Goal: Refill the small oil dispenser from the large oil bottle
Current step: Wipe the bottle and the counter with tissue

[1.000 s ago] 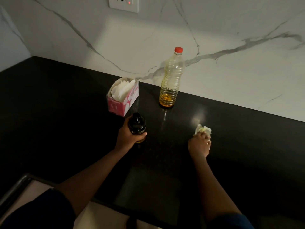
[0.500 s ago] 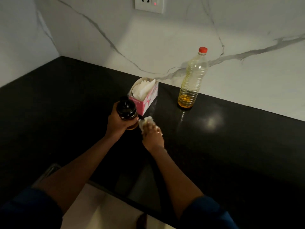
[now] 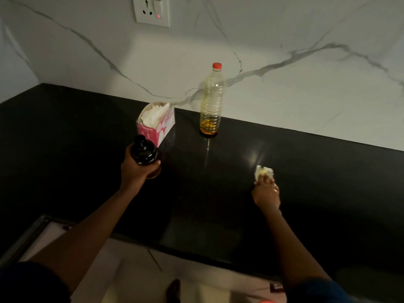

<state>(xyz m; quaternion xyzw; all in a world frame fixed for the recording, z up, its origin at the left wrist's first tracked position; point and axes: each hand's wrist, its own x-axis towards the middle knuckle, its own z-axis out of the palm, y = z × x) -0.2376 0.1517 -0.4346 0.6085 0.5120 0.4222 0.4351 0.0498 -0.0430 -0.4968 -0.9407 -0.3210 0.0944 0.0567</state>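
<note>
My left hand (image 3: 135, 171) grips the small oil dispenser (image 3: 143, 150), a dark bottle with a black cap, just above the black counter (image 3: 65, 138). The large oil bottle (image 3: 211, 101) stands upright by the marble wall, clear plastic with a red cap on and a little amber oil at its bottom. My right hand (image 3: 265, 193) presses a crumpled white tissue (image 3: 264, 171) onto the counter, well to the right of the dispenser and in front of the big bottle.
A pink tissue box (image 3: 156, 124) with white tissues sticking out stands just behind the dispenser. A wall socket (image 3: 151, 10) sits high on the marble backsplash. The counter's front edge runs near my forearms, with pale floor below.
My right hand has swept the tissue from beside the dispenser back out to the right across the counter. The left hand keeps holding the dispenser in about the same spot.
</note>
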